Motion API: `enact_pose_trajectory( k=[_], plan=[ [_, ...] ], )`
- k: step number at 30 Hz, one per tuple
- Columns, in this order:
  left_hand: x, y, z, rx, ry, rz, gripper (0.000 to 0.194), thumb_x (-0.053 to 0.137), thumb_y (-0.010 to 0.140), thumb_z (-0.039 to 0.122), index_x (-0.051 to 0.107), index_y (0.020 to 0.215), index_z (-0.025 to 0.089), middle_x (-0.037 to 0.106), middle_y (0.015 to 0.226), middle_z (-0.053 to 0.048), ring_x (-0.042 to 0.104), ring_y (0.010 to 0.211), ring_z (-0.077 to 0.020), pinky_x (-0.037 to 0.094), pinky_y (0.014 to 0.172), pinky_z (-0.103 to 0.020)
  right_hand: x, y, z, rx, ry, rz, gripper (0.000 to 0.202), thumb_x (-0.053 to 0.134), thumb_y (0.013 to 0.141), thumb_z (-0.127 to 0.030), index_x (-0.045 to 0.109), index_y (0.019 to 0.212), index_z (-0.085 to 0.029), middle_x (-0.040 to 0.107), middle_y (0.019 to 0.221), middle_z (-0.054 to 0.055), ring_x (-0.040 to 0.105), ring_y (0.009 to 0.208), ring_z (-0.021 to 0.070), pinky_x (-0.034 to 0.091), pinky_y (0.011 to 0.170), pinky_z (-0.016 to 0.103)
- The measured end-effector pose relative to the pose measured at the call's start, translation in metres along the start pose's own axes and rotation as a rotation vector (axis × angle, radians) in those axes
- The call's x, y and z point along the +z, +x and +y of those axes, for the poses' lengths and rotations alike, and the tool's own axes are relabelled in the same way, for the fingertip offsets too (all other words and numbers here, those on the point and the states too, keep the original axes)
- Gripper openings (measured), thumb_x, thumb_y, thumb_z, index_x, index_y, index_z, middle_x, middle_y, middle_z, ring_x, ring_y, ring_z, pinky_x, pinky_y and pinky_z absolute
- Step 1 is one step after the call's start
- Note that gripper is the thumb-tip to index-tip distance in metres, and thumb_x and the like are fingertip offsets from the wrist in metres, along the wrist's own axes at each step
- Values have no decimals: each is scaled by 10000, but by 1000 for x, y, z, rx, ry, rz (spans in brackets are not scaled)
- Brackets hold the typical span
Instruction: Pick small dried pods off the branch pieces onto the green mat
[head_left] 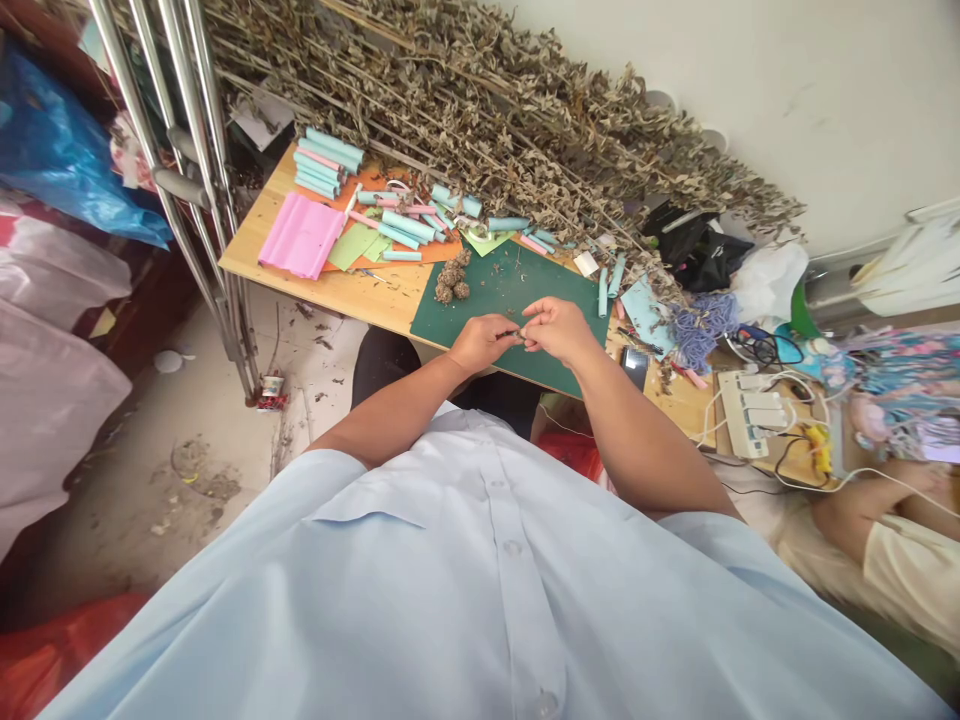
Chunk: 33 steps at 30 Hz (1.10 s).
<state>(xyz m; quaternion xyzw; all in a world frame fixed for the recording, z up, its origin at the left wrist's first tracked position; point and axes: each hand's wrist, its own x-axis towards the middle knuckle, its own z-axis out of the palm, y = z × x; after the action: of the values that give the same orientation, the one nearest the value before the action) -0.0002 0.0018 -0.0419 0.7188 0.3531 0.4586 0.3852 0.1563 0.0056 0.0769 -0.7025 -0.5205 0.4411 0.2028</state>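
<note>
Green cutting mat (499, 290) on a wooden table (247, 240); my left hand (480, 343) and right hand (559, 330) pinch a tiny dried plant scrap (519, 334).

pale wall (757, 75) above a light, littered floor (217, 410)

Clumps (452, 278) on mat (525, 290) — stalks (480, 110) behind, papers (302, 235) left, seemingly yarn (705, 325) right.

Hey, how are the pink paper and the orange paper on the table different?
The pink sheet has wavy ridges, while the orange sheet looks flat. Nothing covers the pink sheet's middle; the orange sheet is partly hidden under rolled tubes. Both rest on the wooden table.
</note>
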Motion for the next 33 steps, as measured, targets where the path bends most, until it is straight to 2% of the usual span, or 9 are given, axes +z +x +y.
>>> enact_pose_trajectory(
  k=[3,6,10,13,16,21,28,30,33],
  plan=[
    [-1,0,1,12,-19,-1,146,737,952,279,816,1018,175,791,964,-68,723,896,-171,545,853,-275,1,3,0,-20,-135,5,363,770,649,-33,649,948,-199,694,635,-21,678,555,178,578,546,281],
    [-3,-1,3,-1,-13,-9,171,726,958,307,814,1018,173,789,976,-74,716,903,-175,540,854,-281,1,5,5,-115,-225,17,368,762,652,-43,677,969,-209,710,666,-22,674,565,175,583,622,301],
    [-4,-1,7,-16,2,-4,166,709,964,298,811,1013,177,785,974,-71,707,888,-170,536,842,-279,-1,0,17,-185,-126,-16,278,764,735,-152,731,1004,-214,735,739,-7,682,597,173,591,664,320],
    [-4,-2,7,-1,16,-5,160,690,970,278,807,1002,174,773,942,-70,698,868,-167,530,825,-276,-3,-10,26,-309,-182,-7,192,726,826,-260,794,1003,-236,789,903,33,740,790,208,616,814,365],
    [-4,-2,6,21,31,-9,158,667,970,243,804,965,164,760,907,-72,689,862,-169,524,823,-278,-4,-22,36,-495,-314,24,236,676,901,-329,825,1075,-272,799,1140,58,730,1075,253,574,1029,416],
    [-4,-1,5,33,15,-19,167,647,951,180,803,1011,166,776,967,-76,697,910,-172,531,863,-282,0,-34,50,-653,-468,64,365,548,1025,-418,786,1252,-263,756,1295,95,685,1220,273,524,1126,420],
    [-3,-1,5,4,36,12,170,655,962,195,812,1022,171,784,969,-77,702,911,-174,538,875,-288,10,-42,46,-640,-730,131,432,518,1055,-423,734,1358,-203,760,1264,155,686,1172,323,511,1086,429],
    [-3,0,5,-7,44,8,170,652,969,204,811,1016,168,780,956,-77,698,899,-172,536,866,-286,10,-42,46,-642,-668,131,413,535,1049,-425,741,1343,-220,747,1306,142,680,1204,316,513,1094,427],
    [-4,1,6,-16,62,-16,162,653,960,185,807,1007,165,774,947,-74,689,891,-171,529,852,-282,12,-38,49,-628,-444,152,357,572,1025,-420,770,1275,-259,748,1309,101,693,1195,271,541,1082,406]
  ],
)
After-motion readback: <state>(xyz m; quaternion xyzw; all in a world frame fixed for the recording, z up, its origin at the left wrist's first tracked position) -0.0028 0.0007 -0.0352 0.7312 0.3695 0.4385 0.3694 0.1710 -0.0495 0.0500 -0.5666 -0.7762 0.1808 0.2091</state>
